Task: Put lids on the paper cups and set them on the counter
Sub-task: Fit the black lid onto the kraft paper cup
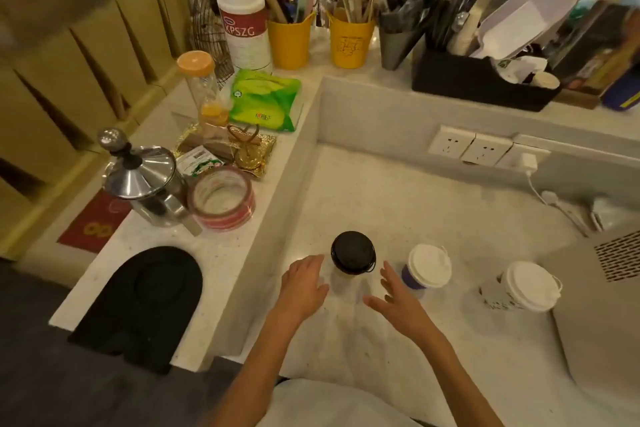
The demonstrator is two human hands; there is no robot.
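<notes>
Three paper cups stand upright on the white speckled counter, all with lids on. The nearest, a cup with a black lid, stands between my hands. My left hand is just left of it, fingers spread, holding nothing. My right hand is just right of it, also spread and empty. Neither hand touches the cup. To the right stands a blue cup with a white lid, and further right a white patterned cup with a white lid.
A raised ledge on the left carries a steel pot, a tape roll, a green packet and a black pad. Wall sockets sit at the back. A grey machine fills the right side.
</notes>
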